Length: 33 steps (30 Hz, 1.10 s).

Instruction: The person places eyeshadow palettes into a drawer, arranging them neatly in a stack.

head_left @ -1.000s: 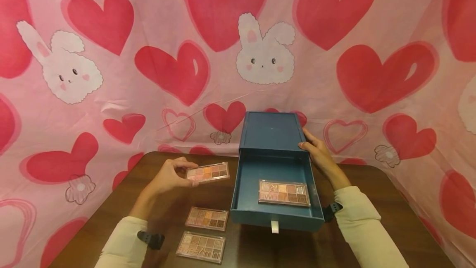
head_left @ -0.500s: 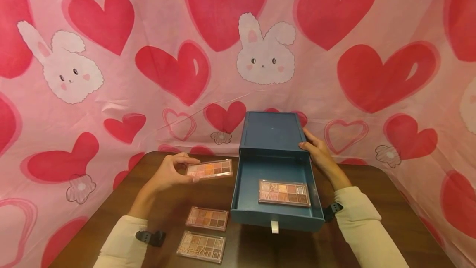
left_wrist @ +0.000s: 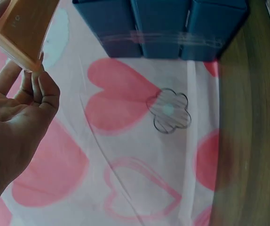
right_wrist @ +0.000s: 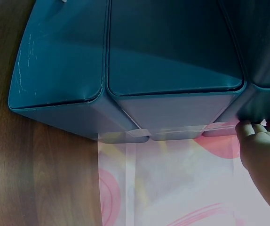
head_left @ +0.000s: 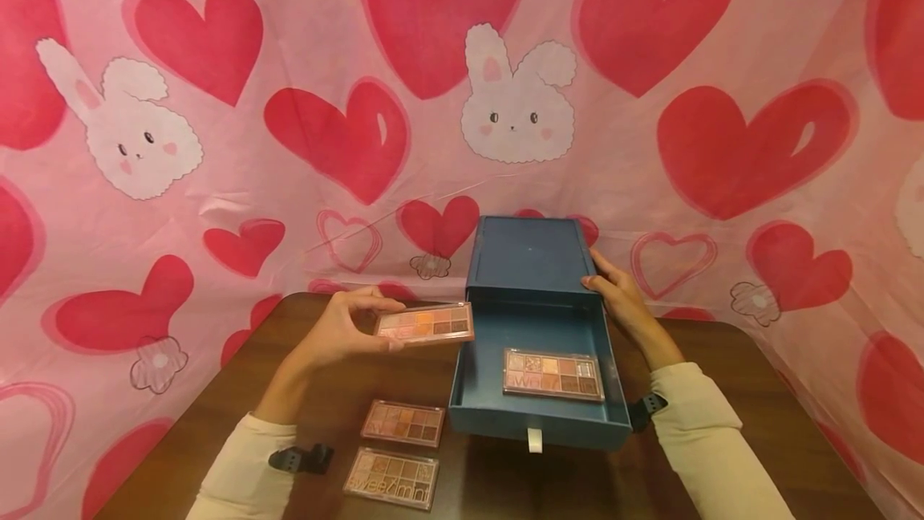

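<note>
My left hand (head_left: 342, 331) pinches an eyeshadow palette (head_left: 433, 324) by its left end, with thumb and fingers on opposite edges. The palette's right end overlaps the left wall of the open drawer (head_left: 537, 421) in the head view. In the left wrist view its orange-brown underside (left_wrist: 24, 28) shows. A second eyeshadow palette (head_left: 553, 374) lies inside the drawer near its front. My right hand (head_left: 621, 295) grips the right side of the blue drawer box (head_left: 530, 255), thumb at the front edge of the top and fingers along the side.
Two more eyeshadow palettes (head_left: 403, 423) lie on the wooden table (head_left: 238, 392), left of the drawer, one in front of the other. A white pull tab (head_left: 534, 440) hangs from the drawer front. The box is a stack of drawer units (right_wrist: 172, 47). A pink heart-print cloth (head_left: 433, 143) hangs behind.
My left hand has carried the palette to the right and slightly up, to the drawer's left wall. The right hand and the box stay in place.
</note>
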Each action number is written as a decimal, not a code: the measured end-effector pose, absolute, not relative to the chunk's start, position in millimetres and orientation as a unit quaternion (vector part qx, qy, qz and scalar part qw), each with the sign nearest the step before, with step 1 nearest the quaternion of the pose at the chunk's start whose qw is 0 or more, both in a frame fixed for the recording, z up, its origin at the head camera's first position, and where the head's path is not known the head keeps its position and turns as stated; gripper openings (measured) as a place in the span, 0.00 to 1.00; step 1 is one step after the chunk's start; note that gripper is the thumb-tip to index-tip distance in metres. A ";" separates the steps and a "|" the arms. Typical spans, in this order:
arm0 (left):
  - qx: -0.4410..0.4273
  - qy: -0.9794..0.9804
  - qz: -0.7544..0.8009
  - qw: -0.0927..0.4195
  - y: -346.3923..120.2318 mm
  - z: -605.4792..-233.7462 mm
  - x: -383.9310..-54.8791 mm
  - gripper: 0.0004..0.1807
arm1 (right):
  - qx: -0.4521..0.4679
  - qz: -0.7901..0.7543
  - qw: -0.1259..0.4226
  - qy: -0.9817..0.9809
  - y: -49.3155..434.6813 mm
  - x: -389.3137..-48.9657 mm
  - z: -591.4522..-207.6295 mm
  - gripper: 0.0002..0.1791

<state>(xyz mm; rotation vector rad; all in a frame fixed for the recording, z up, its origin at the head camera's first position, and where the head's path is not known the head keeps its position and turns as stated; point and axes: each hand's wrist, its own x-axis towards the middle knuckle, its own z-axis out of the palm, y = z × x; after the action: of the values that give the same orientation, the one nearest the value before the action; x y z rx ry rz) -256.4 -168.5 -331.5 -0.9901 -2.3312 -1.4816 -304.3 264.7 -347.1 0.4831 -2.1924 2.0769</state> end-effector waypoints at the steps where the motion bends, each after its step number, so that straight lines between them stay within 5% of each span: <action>1: -0.336 -0.791 -0.501 0.103 -165.9 -329.9 -255.3 0.23 | 0.157 0.679 0.043 -0.716 264.8 -304.3 -347.0 0.40; 33: -0.368 -0.816 -0.444 0.039 -53.1 -317.3 -242.0 0.27 | 0.146 0.676 0.046 -0.720 264.1 -304.2 -345.2 0.40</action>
<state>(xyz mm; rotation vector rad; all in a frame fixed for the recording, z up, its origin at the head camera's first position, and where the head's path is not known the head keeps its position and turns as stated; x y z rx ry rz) -242.0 -53.1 -317.3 -1.1284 -2.5013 -1.3613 -304.2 264.1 -345.2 0.4469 -2.1993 2.0649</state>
